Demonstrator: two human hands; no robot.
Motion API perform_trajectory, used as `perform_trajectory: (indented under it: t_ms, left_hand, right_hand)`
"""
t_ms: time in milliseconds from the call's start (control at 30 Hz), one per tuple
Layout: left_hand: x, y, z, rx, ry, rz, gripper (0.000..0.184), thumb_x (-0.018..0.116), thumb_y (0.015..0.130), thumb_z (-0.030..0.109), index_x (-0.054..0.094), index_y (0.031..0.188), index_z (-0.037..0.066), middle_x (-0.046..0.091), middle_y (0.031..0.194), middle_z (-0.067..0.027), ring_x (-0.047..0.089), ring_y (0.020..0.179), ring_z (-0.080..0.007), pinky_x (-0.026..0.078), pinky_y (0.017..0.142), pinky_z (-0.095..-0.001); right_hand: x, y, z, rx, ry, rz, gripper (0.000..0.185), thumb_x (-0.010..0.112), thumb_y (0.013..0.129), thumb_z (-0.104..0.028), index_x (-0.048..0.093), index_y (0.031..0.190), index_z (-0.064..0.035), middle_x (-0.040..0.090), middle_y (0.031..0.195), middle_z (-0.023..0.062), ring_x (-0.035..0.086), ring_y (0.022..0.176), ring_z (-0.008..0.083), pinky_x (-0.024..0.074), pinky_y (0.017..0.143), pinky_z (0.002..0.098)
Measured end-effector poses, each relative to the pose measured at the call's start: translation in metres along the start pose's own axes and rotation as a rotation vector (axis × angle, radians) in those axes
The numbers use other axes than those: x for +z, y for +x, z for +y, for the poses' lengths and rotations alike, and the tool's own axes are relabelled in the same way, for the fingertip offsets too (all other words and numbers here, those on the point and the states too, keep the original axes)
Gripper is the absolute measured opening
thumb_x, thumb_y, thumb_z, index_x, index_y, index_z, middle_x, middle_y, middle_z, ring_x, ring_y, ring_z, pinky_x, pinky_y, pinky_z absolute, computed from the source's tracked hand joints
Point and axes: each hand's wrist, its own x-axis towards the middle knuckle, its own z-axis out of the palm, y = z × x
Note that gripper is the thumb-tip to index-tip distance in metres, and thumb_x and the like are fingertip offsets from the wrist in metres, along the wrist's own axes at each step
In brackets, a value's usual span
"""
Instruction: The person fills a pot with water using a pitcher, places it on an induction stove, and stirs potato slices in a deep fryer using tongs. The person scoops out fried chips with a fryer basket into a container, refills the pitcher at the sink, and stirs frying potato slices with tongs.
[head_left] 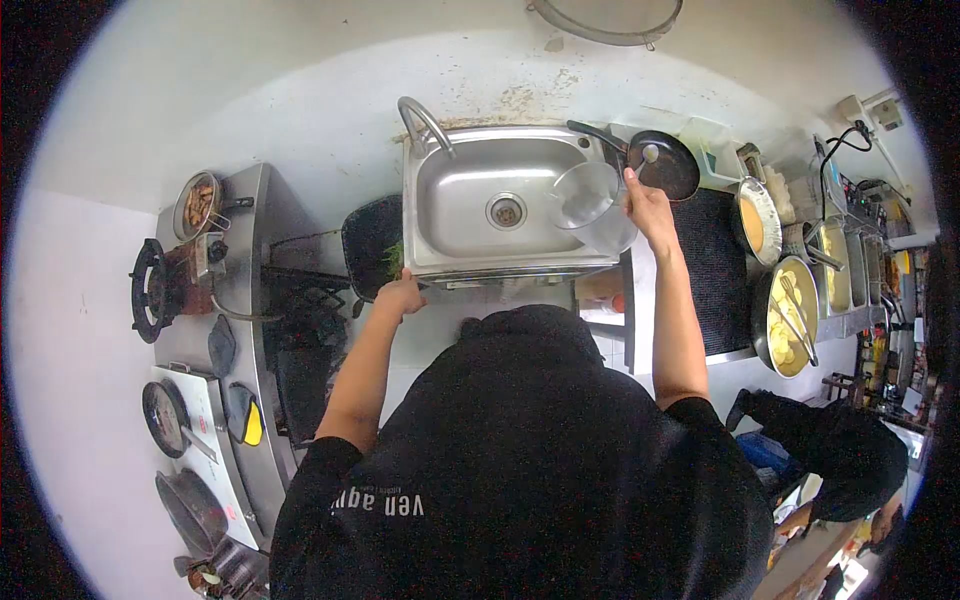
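My right hand is closed on a clear bowl, tilted over the right side of the steel sink. A spoon shows just beyond the fingertips; whether the hand also holds it is unclear. A second clear round shape overlaps the bowl beside the hand. At the sink's near left corner, my left hand has its fingers curled against the edge. Green leaves lie in a black container just beyond it.
The curved faucet rises at the back left. Right of the sink are a black pan, a ribbed black mat and a bowl of yellow slices with tongs. A person in black is at lower right. Left stands a steel counter.
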Motion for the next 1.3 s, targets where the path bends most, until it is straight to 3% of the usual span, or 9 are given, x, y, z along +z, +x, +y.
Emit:
perform_trajectory:
  t_ms: [400, 533, 600, 633, 700, 833, 900, 1067, 1300]
  left_hand:
    - [0.007, 0.012, -0.008, 0.029, 0.038, 0.037, 0.08, 0.058, 0.084, 0.037, 0.018, 0.138, -0.007, 0.041, 0.137, -0.0189, 0.061, 0.099, -0.0311, 0.051, 0.081, -0.0393]
    - [0.011, 0.013, -0.009, 0.011, 0.007, 0.058, 0.08, 0.059, 0.083, 0.038, 0.022, 0.136, -0.008, 0.053, 0.123, -0.0191, 0.059, 0.103, -0.0326, 0.048, 0.086, -0.0402]
    - [0.014, 0.014, -0.012, 0.056, 0.072, 0.126, 0.08, 0.06, 0.082, 0.039, 0.023, 0.136, -0.008, 0.057, 0.118, -0.0187, 0.06, 0.101, -0.033, 0.048, 0.086, -0.0403]
    - [0.015, 0.014, -0.012, 0.073, 0.065, 0.142, 0.08, 0.06, 0.082, 0.039, 0.023, 0.136, -0.008, 0.059, 0.115, -0.0185, 0.062, 0.097, -0.0329, 0.049, 0.085, -0.0402]
    - [0.013, 0.012, -0.012, 0.089, 0.059, 0.158, 0.08, 0.06, 0.082, 0.039, 0.023, 0.136, -0.008, 0.061, 0.111, -0.0184, 0.063, 0.093, -0.0328, 0.05, 0.083, -0.0402]
    - [0.013, 0.018, -0.012, 0.049, 0.011, 0.076, 0.081, 0.059, 0.083, 0.037, 0.02, 0.136, -0.009, 0.062, 0.107, -0.0201, 0.065, 0.083, -0.031, 0.053, 0.073, -0.0382]
    - [0.014, 0.02, -0.014, 0.059, 0.054, 0.082, 0.081, 0.059, 0.083, 0.037, 0.02, 0.136, -0.01, 0.062, 0.105, -0.0205, 0.066, 0.082, -0.0301, 0.054, 0.071, -0.0375]
    - [0.007, 0.01, -0.008, 0.031, -0.016, 0.034, 0.085, 0.059, 0.084, 0.035, 0.012, 0.138, -0.011, 0.064, 0.1, -0.0197, 0.066, 0.068, -0.0278, 0.054, 0.059, -0.0359]
    - [0.008, 0.012, -0.008, 0.009, -0.015, 0.023, 0.083, 0.058, 0.085, 0.035, 0.012, 0.139, -0.009, 0.064, 0.097, -0.0184, 0.065, 0.065, -0.0272, 0.053, 0.056, -0.0352]
  right_hand:
    - [0.003, 0.003, 0.004, -0.017, -0.053, 0.008, 0.071, 0.039, 0.087, -0.062, 0.058, 0.057, -0.0002, 0.055, 0.055, 0.0134, 0.057, 0.058, 0.026, 0.0436, 0.064, 0.0369]
    - [0.004, 0.004, 0.008, -0.028, -0.065, -0.021, 0.072, 0.037, 0.087, -0.062, 0.059, 0.059, 0.0004, 0.056, 0.056, 0.0144, 0.058, 0.06, 0.0281, 0.044, 0.065, 0.0382]
    - [0.007, 0.002, 0.008, -0.075, 0.027, 0.047, 0.068, 0.045, 0.087, -0.06, 0.055, 0.052, -0.0018, 0.048, 0.048, 0.0035, 0.046, 0.047, 0.0125, 0.0367, 0.049, 0.0274]
    - [0.006, 0.002, 0.008, -0.075, 0.027, 0.047, 0.068, 0.045, 0.087, -0.06, 0.055, 0.052, -0.0018, 0.048, 0.048, 0.0035, 0.046, 0.047, 0.0125, 0.0367, 0.049, 0.0274]
    - [0.005, 0.004, 0.009, -0.024, -0.061, -0.011, 0.07, 0.038, 0.087, -0.061, 0.06, 0.06, -0.0008, 0.056, 0.056, 0.0142, 0.058, 0.06, 0.0277, 0.0441, 0.066, 0.0383]
    - [0.006, 0.004, 0.011, -0.017, -0.069, 0.002, 0.068, 0.04, 0.087, -0.06, 0.06, 0.06, -0.0014, 0.056, 0.056, 0.0131, 0.058, 0.06, 0.0252, 0.044, 0.065, 0.0369]
    - [0.008, 0.001, 0.009, -0.073, 0.017, 0.068, 0.068, 0.045, 0.087, -0.059, 0.055, 0.052, -0.0018, 0.048, 0.047, 0.0039, 0.047, 0.047, 0.0136, 0.0374, 0.05, 0.0284]
    - [0.01, 0.002, 0.012, -0.06, 0.031, 0.05, 0.069, 0.044, 0.087, -0.06, 0.054, 0.051, -0.0014, 0.048, 0.047, 0.0046, 0.048, 0.048, 0.0144, 0.0382, 0.051, 0.0292]
    - [0.01, 0.0, 0.007, -0.044, 0.043, 0.069, 0.07, 0.044, 0.087, -0.06, 0.054, 0.051, -0.0012, 0.047, 0.046, 0.0048, 0.047, 0.047, 0.0144, 0.0376, 0.051, 0.0292]
